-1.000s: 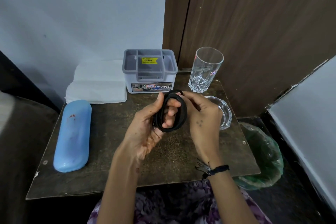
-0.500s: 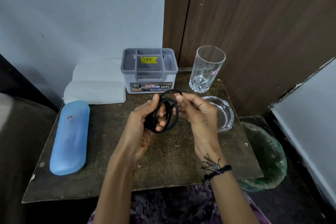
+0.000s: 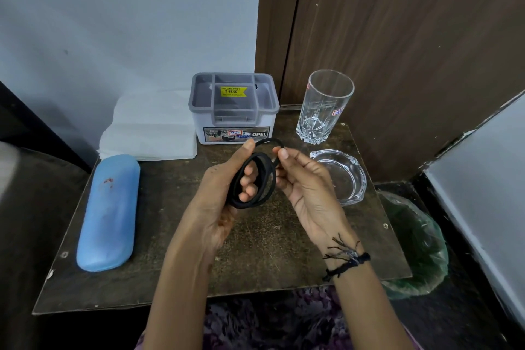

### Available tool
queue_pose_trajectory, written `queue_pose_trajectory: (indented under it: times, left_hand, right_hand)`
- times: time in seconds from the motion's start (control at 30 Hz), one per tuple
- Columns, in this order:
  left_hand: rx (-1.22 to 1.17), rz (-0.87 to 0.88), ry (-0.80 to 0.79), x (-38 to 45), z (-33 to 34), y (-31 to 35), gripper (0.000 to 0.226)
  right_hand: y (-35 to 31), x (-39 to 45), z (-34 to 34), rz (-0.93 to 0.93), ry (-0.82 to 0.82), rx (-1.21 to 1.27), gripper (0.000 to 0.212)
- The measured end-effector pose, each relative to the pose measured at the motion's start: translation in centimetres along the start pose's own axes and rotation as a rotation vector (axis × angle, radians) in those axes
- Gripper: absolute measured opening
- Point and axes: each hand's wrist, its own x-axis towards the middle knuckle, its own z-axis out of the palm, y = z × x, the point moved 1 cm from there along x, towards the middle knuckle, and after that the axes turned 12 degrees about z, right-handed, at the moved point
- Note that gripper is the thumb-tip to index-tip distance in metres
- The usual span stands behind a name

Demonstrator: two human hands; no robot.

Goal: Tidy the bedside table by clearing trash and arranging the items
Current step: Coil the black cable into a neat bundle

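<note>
Several black hair bands (image 3: 264, 176) are held above the middle of the dark table (image 3: 159, 270). My left hand (image 3: 224, 196) has its fingers through the bunch and grips it. My right hand (image 3: 304, 182) pinches one thin band at the top right of the bunch, lifted slightly apart from the rest. A grey compartment organiser box (image 3: 234, 108) stands at the back, just beyond the hands.
A blue spectacle case (image 3: 109, 212) lies on the left side. White folded paper (image 3: 150, 129) sits at the back left. A tall clear glass (image 3: 324, 106) and a glass ashtray (image 3: 345, 176) are on the right. A green-lined bin (image 3: 417, 247) stands beside the table's right edge.
My right hand has drawn one band up and away from the bunch. Both hands shifted slightly toward the organiser box.
</note>
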Motion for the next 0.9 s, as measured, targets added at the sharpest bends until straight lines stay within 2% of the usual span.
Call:
queue_pose_trajectory:
  times: [0.13,0.2,0.37,0.6,0.8,0.9]
  left_hand:
    - [0.268,0.117,0.223,0.3,-0.1,-0.6,0.054]
    - [0.393,0.139,0.276,0.4,-0.1,-0.8,0.058]
    - [0.319,0.127,0.203,0.2,0.5,-1.0,0.056]
    - [0.343,0.14,0.25,0.3,0.4,-1.3,0.061]
    - [0.478,0.18,0.293,0.5,0.1,-1.9,0.057]
    - [0.6,0.232,0.301,0.4,0.0,-2.1,0.063]
  right_hand:
    - [0.1,0.1,0.0,-0.001,0.011,0.008,0.017]
    - [0.2,0.1,0.0,0.004,0.004,0.024,0.014]
    - [-0.1,0.3,-0.5,-0.102,0.053,-0.108,0.011]
    - [0.0,0.4,-0.9,-0.281,0.199,-0.331,0.007]
    - [0.5,0.6,-0.5,-0.256,0.195,-0.237,0.011]
    - [0.7,0.8,-0.6,-0.182,0.158,-0.179,0.01]
